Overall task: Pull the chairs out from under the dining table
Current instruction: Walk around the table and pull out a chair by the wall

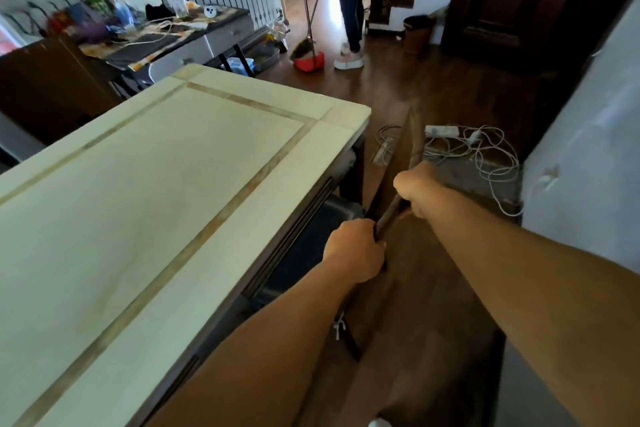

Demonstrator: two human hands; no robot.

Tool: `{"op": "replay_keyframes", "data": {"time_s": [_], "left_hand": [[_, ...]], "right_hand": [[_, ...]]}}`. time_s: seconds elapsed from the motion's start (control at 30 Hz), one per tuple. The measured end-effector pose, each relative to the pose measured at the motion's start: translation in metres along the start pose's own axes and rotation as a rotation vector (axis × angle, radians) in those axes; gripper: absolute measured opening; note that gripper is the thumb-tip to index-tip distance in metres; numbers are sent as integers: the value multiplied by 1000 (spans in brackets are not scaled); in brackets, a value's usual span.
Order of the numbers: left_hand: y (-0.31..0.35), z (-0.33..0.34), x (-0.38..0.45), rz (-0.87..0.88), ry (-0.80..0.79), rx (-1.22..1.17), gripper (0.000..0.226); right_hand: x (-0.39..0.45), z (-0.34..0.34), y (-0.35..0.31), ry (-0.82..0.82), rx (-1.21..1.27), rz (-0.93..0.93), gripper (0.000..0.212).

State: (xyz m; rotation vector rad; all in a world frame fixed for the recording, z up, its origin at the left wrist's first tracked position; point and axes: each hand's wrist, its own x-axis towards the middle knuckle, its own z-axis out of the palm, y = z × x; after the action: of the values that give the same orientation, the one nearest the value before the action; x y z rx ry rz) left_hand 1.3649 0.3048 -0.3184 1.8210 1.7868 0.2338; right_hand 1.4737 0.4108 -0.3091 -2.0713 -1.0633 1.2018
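Observation:
The pale cream dining table (166, 184) fills the left half of the view, with brown inlay strips on its top. Along its right side stands a dark brown wooden chair (414, 135), seen from above, its backrest top rail running away from me. My left hand (356, 250) is closed around the near end of that top rail. My right hand (420, 189) grips the same rail a little farther along. The chair's seat is mostly hidden under the table edge and my arms.
A tangle of white cables and a power strip (464, 146) lies on the dark wood floor beyond the chair. A grey wall (581, 156) is close on the right. A person (351, 0) with a broom and red dustpan (310, 61) stands farther back. A cluttered desk (166, 35) stands at the back left.

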Motion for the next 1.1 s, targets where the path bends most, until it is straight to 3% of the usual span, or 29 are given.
{"op": "replay_keyframes", "data": {"time_s": [0.43,0.67,0.8,0.97,1.1], "left_hand": [[104,79,-32,115,-99,-83,24],[160,111,-60,167,-214,-143,12],[182,123,-73,153,-256,-135,18],[197,134,-83,121,-271,-160,6],[198,135,-87,86,-268,-205,16]], "right_hand": [[-14,-116,80,223,75,57,41],[-25,-176,126,305,133,85,41],[-30,-198,143,323,165,105,45],[-34,-212,156,352,151,108,40],[-40,-212,160,342,130,91,38]]}}
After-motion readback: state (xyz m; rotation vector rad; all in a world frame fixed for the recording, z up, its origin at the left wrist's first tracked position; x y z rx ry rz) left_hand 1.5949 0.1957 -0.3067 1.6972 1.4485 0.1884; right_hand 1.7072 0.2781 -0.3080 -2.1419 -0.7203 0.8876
